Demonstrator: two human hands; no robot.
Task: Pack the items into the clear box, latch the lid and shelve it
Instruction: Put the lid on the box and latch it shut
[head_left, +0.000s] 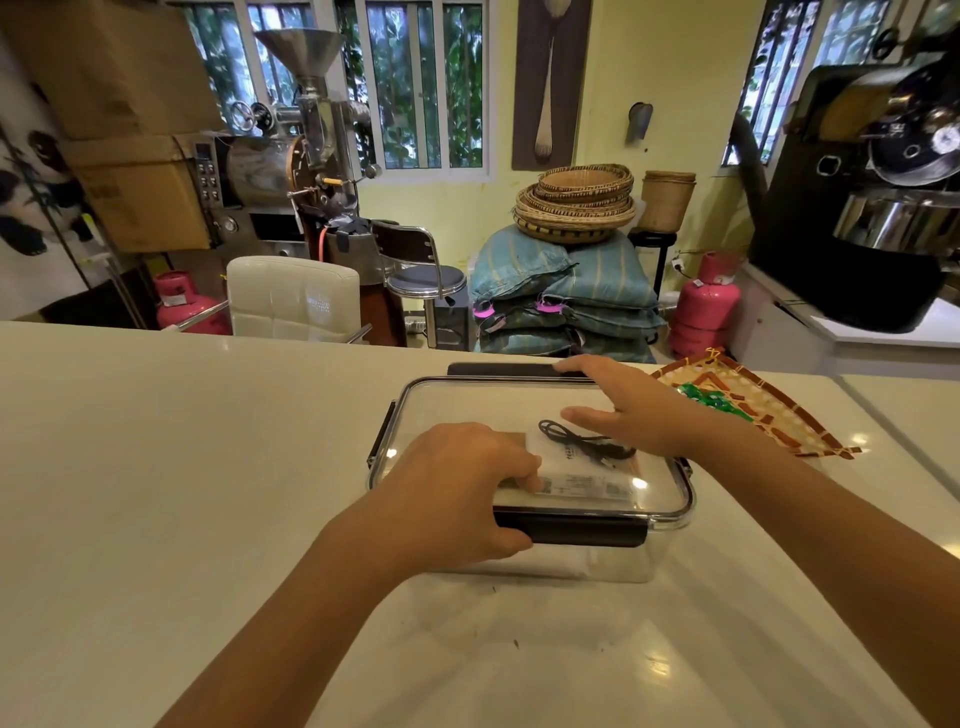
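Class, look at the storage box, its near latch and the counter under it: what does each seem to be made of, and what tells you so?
Clear box: seemingly hard transparent plastic, glossy; a cable and packets show through its lid.
Near latch: opaque black, probably plastic, with a matte look.
Counter: pale and smooth, polished stone or laminate; it reflects window light, but the exact material cannot be told.

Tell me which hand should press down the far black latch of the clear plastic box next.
Right. The right hand already lies across the lid with fingers touching the far black latch of the clear plastic box. The left hand is busy at the near black latch.
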